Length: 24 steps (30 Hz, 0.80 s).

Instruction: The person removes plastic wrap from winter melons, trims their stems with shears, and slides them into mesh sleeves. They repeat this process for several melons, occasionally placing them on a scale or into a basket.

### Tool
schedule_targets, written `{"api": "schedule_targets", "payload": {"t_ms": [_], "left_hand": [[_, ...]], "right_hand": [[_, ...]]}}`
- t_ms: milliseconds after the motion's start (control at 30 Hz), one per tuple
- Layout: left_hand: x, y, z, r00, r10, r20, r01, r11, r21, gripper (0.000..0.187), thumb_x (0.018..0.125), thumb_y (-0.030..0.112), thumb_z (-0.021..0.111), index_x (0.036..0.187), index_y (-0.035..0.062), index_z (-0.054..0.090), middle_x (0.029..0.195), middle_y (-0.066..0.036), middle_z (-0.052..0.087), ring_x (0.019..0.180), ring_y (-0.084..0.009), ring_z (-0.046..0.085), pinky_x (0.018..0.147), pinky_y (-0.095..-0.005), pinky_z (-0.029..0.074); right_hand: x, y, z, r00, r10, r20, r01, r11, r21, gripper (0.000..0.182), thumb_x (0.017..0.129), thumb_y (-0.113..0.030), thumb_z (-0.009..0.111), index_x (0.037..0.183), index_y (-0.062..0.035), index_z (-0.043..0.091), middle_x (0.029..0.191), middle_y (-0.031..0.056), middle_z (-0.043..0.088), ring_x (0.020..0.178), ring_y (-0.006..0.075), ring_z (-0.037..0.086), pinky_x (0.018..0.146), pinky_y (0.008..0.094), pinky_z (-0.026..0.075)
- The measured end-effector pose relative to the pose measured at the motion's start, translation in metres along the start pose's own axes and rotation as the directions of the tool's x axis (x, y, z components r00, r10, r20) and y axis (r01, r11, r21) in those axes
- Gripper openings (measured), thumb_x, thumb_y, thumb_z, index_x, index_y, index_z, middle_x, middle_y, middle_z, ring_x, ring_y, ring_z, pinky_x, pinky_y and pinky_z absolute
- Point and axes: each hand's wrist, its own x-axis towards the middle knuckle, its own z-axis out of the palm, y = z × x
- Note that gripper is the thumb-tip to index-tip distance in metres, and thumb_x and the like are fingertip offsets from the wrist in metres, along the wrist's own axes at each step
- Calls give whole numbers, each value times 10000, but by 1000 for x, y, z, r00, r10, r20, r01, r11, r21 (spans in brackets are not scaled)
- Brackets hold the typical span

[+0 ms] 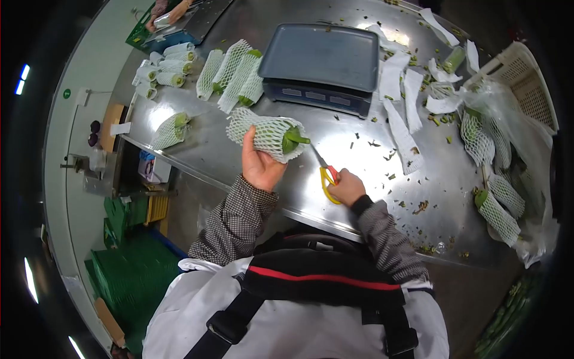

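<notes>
From my seat I see the left hand (261,166) raised over the steel tabletop (353,173), its fingers (249,139) wrapped around a vegetable in a white foam net (265,133); the thumb side presses into the net and the green stem end (294,141) sticks out to the right, held just above the tabletop in front of the scale (321,57); the right hand (347,186) is closed through the yellow handles of a pair of scissors (326,174), and the blades point up and left toward the stem end, their tips just short of it as far as I can tell; whether the blades are parted I cannot tell.

Behind the held vegetable, a group of netted vegetables (234,75) lies left of the scale, and one more (170,131) sits alone near the tabletop's left edge; further back left is a cluster of smaller wrapped pieces (162,66); to the right of the scale lie flat white foam strips (402,102) among green trimmings (420,206); at the far right a clear plastic bag (526,179) holds more netted vegetables (499,212), with a white plastic basket (526,78) behind it; at the top left another person's hand (170,13) works over a green crate (140,33), well apart from mine.
</notes>
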Motion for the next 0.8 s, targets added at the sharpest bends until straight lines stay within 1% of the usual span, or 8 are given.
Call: {"api": "schedule_targets", "payload": {"t_ms": [67,200,267,300,333,533,633,800], "left_hand": [[4,8,-3,999,35,-28,-36,999,-31,362,887,288,543,1158,50,516,1148,-94,586,1092,-253,540,1003,-428,384],[11,15,-9,991,94,-92,-101,993,-66,355,897,289,527,1142,32,511,1148,-103,583,1099,-254,534,1007,-424,380],[15,13,-8,993,93,-75,-98,993,-60,352,900,290,524,1135,28,511,1148,-105,581,1098,-254,533,1005,-423,381],[15,11,-7,993,94,-72,-97,995,-36,351,900,291,525,1132,28,510,1150,-105,579,1097,-252,532,1005,-423,380],[16,8,-5,993,96,-69,-97,995,-12,350,900,293,526,1130,29,509,1152,-104,577,1097,-251,531,1004,-422,379],[12,-6,7,999,28,-32,-28,999,22,347,900,298,536,1118,32,491,1098,-93,575,1054,-240,543,961,-415,421],[13,-7,5,997,42,-58,-39,998,47,345,895,298,537,1120,40,493,1102,-89,573,1059,-241,540,966,-416,415],[18,4,-5,997,11,-79,-3,995,102,426,855,362,557,1131,43,492,1087,-91,575,1049,-248,544,953,-416,423]], "right_hand": [[-10,8,-3,1000,-23,22,13,920,391,420,704,-294,715,903,22,523,709,128,591,645,296,590,641,387,484],[-56,-52,-56,993,-21,119,-24,930,367,550,692,-364,752,1010,5,496,793,123,578,704,259,571,684,369,469],[-62,-69,-56,964,-255,-81,267,935,235,658,674,-381,766,1108,5,457,919,148,557,807,258,566,731,366,453],[-62,-80,-59,981,-192,-40,196,958,209,735,639,-230,776,1238,-14,409,926,145,530,815,281,556,730,351,449],[-59,-84,-56,981,-187,-46,193,959,207,735,639,-230,776,1238,-14,409,926,145,530,815,281,556,730,351,449],[-47,-88,-43,942,-212,-259,270,938,217,324,757,-215,698,900,-8,495,690,122,522,608,267,529,586,370,429],[-46,-78,-31,980,-82,-182,151,901,407,331,803,-297,668,768,-19,491,605,133,502,548,323,538,531,403,427],[-57,-52,-25,950,-135,-281,216,935,281,282,815,-263,651,771,-20,515,596,147,522,536,321,547,525,403,437]]}}
